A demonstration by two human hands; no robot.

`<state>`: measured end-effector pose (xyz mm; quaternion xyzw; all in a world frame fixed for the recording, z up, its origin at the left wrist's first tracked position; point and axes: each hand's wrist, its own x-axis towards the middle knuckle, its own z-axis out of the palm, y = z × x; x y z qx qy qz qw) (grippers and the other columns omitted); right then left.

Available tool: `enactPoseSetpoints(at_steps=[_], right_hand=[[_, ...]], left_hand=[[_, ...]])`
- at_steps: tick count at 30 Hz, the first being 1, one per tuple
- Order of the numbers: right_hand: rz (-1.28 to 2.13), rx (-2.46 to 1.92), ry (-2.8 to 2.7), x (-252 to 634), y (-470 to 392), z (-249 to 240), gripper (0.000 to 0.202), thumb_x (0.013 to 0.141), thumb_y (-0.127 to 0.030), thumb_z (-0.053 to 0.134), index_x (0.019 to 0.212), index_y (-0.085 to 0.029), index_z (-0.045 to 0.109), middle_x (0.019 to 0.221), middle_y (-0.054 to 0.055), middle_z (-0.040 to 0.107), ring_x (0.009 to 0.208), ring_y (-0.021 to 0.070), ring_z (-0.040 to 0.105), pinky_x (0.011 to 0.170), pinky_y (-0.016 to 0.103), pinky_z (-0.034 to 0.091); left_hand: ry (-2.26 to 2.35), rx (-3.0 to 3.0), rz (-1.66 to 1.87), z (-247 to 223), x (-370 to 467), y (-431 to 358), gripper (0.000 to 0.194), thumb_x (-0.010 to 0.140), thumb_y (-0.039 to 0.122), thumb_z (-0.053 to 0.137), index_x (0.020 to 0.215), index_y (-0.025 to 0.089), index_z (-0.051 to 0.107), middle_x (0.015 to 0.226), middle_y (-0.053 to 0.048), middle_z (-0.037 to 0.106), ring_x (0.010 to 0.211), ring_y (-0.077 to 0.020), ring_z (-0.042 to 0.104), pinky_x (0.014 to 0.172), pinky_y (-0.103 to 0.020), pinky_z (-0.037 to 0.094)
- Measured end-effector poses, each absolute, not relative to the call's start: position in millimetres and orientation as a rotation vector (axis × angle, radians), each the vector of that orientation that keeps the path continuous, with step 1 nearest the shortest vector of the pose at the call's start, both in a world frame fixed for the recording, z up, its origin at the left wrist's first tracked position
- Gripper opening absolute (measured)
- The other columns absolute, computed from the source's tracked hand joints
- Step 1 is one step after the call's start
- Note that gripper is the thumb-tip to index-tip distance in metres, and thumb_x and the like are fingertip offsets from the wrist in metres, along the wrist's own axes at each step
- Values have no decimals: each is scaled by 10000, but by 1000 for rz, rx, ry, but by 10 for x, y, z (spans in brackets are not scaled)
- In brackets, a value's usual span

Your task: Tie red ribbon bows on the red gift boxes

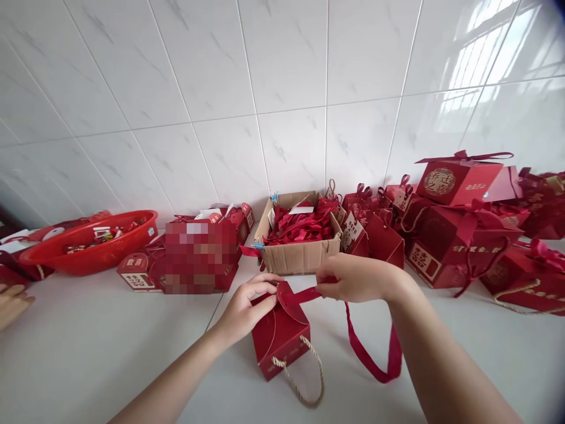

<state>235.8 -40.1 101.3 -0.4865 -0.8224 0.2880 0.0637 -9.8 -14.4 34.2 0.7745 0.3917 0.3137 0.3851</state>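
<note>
A small red gift box [282, 347] with curved top flaps sits on the table in front of me. A twisted cream rope handle [321, 377] hangs from its near side. My left hand [249, 303] grips the top of the box from the left, fingers curled over its flaps. My right hand [353, 278] pinches a dark red ribbon [368, 360] just right of the box. One stretch of the ribbon runs taut from the box top to my fingers. Its other part hangs in a loop below my right hand, onto the table.
Behind the box stands a cardboard box [300, 259] full of red ribbons. Tied red gift boxes [463, 247] are piled at right, more red boxes [141, 268] at left. A red plastic basin [88, 253] holds small wrapped items. Another person's hand [13, 305] shows at the left edge.
</note>
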Motion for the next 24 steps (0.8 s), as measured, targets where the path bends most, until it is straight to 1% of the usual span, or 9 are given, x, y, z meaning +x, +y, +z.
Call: enactPoseSetpoints(at_steps=[4, 7, 9, 11, 14, 16, 18, 20, 24], right_hand=[[839, -1504, -2447, 2394, -411, 1020, 294, 748, -197, 490, 531, -183, 292, 529, -29, 297, 481, 90, 250, 454, 274, 200], [784, -1515, -2393, 2410, -419, 1018, 266, 776, -223, 487, 537, -183, 379, 542, -8, 384, 504, 107, 334, 478, 272, 244], [740, -1494, -2359, 2418, -417, 1019, 242, 796, -243, 498, 565, -184, 454, 570, 6, 443, 531, 121, 388, 494, 269, 265], [718, -1453, -2325, 2431, -403, 1020, 214, 814, -281, 525, 623, -185, 537, 617, 21, 506, 569, 137, 440, 510, 267, 298], [750, -1356, -2297, 2463, -365, 1023, 204, 844, -354, 546, 790, -185, 645, 770, 51, 616, 676, 170, 530, 574, 275, 380], [817, -1214, -2284, 2480, -341, 1028, 225, 861, -379, 547, 911, -194, 664, 895, 52, 652, 787, 183, 570, 665, 287, 427], [919, -1012, -2225, 2478, -328, 1035, 227, 865, -379, 561, 960, -195, 654, 952, 40, 656, 872, 177, 582, 764, 290, 443], [1051, -826, -2115, 2454, -329, 1044, 221, 851, -378, 591, 923, -174, 637, 902, 28, 642, 856, 156, 582, 795, 280, 449], [1221, -644, -1945, 2371, -360, 1060, 282, 809, -426, 641, 802, -148, 599, 746, 1, 570, 722, 122, 536, 722, 262, 464]], left_hand=[[1009, 1964, 854, 345, -12, -104, 187, 815, 271, 557, 732, 184, 701, 1144, -101, 632, 1120, -276, 562, 976, -400, 409], [1007, 1927, 925, 348, 145, -43, 170, 798, 266, 564, 715, 178, 684, 1084, -97, 658, 1056, -267, 588, 964, -414, 409], [992, 1913, 971, 364, 270, 1, 159, 781, 251, 567, 694, 171, 673, 1022, -93, 671, 992, -255, 605, 923, -402, 434], [971, 1919, 1011, 410, 380, 41, 154, 768, 238, 563, 670, 169, 660, 967, -82, 667, 940, -241, 607, 873, -375, 457], [931, 1942, 1075, 568, 484, 73, 164, 767, 246, 555, 651, 170, 643, 923, -67, 633, 932, -226, 584, 854, -339, 454], [881, 1959, 1134, 723, 510, 65, 172, 780, 248, 549, 653, 170, 635, 889, -56, 612, 917, -213, 567, 845, -315, 441], [797, 1971, 1216, 887, 512, 29, 166, 797, 232, 541, 669, 172, 629, 846, -43, 595, 867, -195, 551, 808, -298, 430], [713, 1964, 1285, 1022, 494, -26, 154, 812, 212, 538, 690, 176, 625, 819, -33, 582, 828, -181, 532, 774, -285, 418], [664, 1944, 1294, 1118, 412, -114, 149, 833, 209, 533, 732, 182, 639, 805, -26, 570, 802, -172, 513, 727, -276, 401]])
